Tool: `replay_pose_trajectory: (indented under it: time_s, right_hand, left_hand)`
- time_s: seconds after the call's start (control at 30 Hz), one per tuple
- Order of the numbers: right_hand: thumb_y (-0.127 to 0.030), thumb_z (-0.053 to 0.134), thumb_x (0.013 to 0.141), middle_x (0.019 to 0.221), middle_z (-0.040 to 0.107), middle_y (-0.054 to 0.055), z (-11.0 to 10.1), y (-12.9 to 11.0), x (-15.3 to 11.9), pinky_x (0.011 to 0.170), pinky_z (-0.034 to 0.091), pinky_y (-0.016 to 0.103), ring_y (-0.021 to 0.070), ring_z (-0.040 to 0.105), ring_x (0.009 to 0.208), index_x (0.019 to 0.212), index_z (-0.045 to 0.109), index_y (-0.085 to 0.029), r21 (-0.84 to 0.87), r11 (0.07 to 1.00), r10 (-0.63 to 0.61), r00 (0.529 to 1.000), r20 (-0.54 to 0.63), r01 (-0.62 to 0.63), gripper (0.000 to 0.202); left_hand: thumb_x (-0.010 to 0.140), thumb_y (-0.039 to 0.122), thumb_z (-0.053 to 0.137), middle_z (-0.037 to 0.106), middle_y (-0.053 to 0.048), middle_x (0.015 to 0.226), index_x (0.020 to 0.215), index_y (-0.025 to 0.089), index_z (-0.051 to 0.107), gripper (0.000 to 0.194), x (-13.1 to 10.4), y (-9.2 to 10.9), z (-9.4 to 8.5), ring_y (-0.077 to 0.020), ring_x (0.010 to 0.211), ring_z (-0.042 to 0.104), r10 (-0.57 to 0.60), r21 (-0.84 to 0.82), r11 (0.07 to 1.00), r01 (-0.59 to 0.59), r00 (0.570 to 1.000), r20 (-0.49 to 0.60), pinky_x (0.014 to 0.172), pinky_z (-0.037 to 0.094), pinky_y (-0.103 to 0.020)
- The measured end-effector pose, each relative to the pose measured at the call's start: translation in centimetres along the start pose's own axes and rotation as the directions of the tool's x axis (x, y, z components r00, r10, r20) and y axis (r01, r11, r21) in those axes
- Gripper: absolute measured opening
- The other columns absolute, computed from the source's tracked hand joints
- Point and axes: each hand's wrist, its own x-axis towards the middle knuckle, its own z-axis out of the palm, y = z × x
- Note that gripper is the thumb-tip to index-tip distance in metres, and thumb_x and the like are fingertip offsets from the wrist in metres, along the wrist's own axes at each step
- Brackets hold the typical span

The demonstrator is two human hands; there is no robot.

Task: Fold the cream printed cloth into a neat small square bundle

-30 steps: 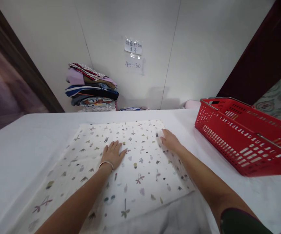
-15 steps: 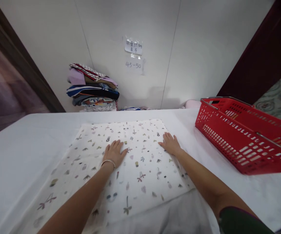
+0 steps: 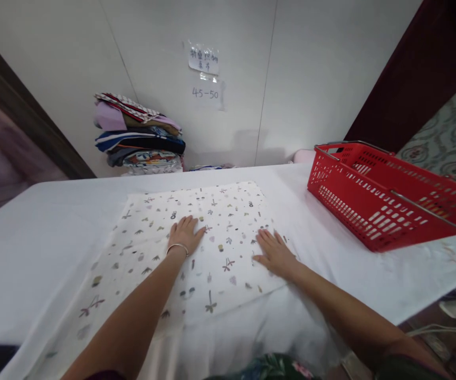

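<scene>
A white cloth (image 3: 220, 269) printed with small plants and shapes lies spread over the table, its near left part running down towards me. My left hand (image 3: 185, 235) rests flat near its middle, fingers apart, with a bracelet at the wrist. On the right part of the same cloth, my right hand (image 3: 277, 254) lies palm down, fingers stretched out. Neither hand grips anything. A fold or edge of the cloth runs across below both hands, and my forearms cover some of the print.
A red plastic basket (image 3: 342, 206) with metal handles stands on the right of the white-covered table (image 3: 54, 227). Folded fabrics (image 3: 141, 137) are piled at the back left against the wall. Paper signs (image 3: 205, 94) hang on the wall. Cables show beyond the table's right edge.
My right hand has slid down the cloth towards me. My left hand stays at about the same spot on the cloth. The view has shifted, showing more of the table's right edge.
</scene>
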Motion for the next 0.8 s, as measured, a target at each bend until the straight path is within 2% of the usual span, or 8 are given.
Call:
replay_pose_trajectory:
  time_s: [0.13, 0.27, 0.37, 0.47, 0.57, 0.67, 0.8]
  right_hand:
    - [-0.062, 0.023, 0.087, 0.149, 0.019, 0.013, 0.4, 2.0, -2.2, 0.110, 0.009, 0.047, 0.0255, 0.012, 0.137, 0.141, 0.028, -0.012, -0.035, 0.983, 0.177, 0.982, -0.063, -0.179, 0.073]
    - [-0.060, 0.022, 0.088, 0.149, 0.019, 0.011, 0.3, 2.7, -3.2, 0.109, 0.011, 0.048, 0.0249, 0.012, 0.137, 0.142, 0.027, -0.015, -0.033, 0.981, 0.190, 0.978, -0.081, -0.194, 0.070]
    - [-0.061, 0.021, 0.088, 0.149, 0.018, 0.009, 0.3, 2.5, -3.3, 0.109, 0.011, 0.047, 0.0247, 0.012, 0.137, 0.142, 0.027, -0.015, -0.021, 0.979, 0.199, 0.977, -0.076, -0.202, 0.071]
    - [-0.062, 0.021, 0.088, 0.150, 0.018, 0.008, 0.4, 2.4, -3.2, 0.109, 0.012, 0.046, 0.0239, 0.011, 0.138, 0.141, 0.027, -0.014, -0.009, 0.979, 0.204, 0.977, -0.064, -0.205, 0.072]
    - [-0.061, 0.021, 0.088, 0.150, 0.019, 0.008, 0.4, 2.5, -3.1, 0.109, 0.012, 0.046, 0.0235, 0.010, 0.138, 0.141, 0.028, -0.013, -0.006, 0.978, 0.210, 0.976, -0.064, -0.211, 0.071]
    - [-0.059, 0.023, 0.088, 0.149, 0.020, 0.008, 0.5, 2.6, -3.0, 0.109, 0.014, 0.046, 0.0233, 0.012, 0.137, 0.140, 0.029, -0.013, -0.001, 0.977, 0.211, 0.975, -0.075, -0.212, 0.069]
    - [-0.053, 0.027, 0.089, 0.147, 0.027, 0.010, 1.4, 3.0, -3.3, 0.106, 0.020, 0.048, 0.0247, 0.018, 0.136, 0.137, 0.034, -0.015, -0.027, 0.981, 0.186, 0.973, -0.137, -0.191, 0.062]
  left_hand:
    - [0.083, 0.061, 0.023, 0.026, -0.005, 0.149, 0.136, 0.021, 0.039, 0.068, 0.2, -0.1, -0.2, -0.0230, 0.137, 0.016, -0.001, -0.029, 1.000, 0.002, 1.000, 0.028, 0.110, 0.014, -0.044]
    - [0.083, 0.061, 0.024, 0.024, -0.004, 0.149, 0.137, 0.021, 0.038, 0.068, 0.6, -0.2, -1.2, -0.0228, 0.137, 0.017, -0.042, -0.116, 0.992, 0.054, 0.994, 0.104, 0.111, 0.015, -0.042]
    - [0.086, 0.057, 0.022, 0.026, -0.004, 0.149, 0.136, 0.021, 0.038, 0.064, -0.4, -0.6, -2.5, -0.0211, 0.137, 0.020, -0.066, -0.179, 0.981, 0.079, 0.995, 0.079, 0.111, 0.017, -0.039]
    - [0.085, 0.059, 0.022, 0.026, -0.004, 0.148, 0.134, 0.022, 0.041, 0.065, -3.4, -1.5, -3.5, -0.0219, 0.137, 0.018, 0.007, -0.176, 0.984, -0.001, 1.000, 0.031, 0.111, 0.014, -0.041]
    - [0.085, 0.059, 0.026, 0.027, -0.004, 0.148, 0.132, 0.023, 0.044, 0.062, -7.8, -3.4, -3.5, -0.0231, 0.137, 0.019, 0.056, -0.117, 0.992, -0.053, 0.998, 0.029, 0.111, 0.014, -0.044]
    - [0.086, 0.051, 0.033, 0.028, -0.004, 0.148, 0.131, 0.024, 0.045, 0.054, -12.3, -6.5, -2.8, -0.0224, 0.137, 0.019, -0.023, -0.048, 0.999, 0.023, 1.000, 0.003, 0.111, 0.013, -0.045]
    - [0.087, 0.048, 0.034, 0.028, -0.006, 0.148, 0.131, 0.020, 0.044, 0.053, -17.9, -11.0, -2.2, -0.0236, 0.137, 0.019, -0.236, 0.000, 0.972, 0.237, 0.970, -0.050, 0.110, 0.015, -0.048]
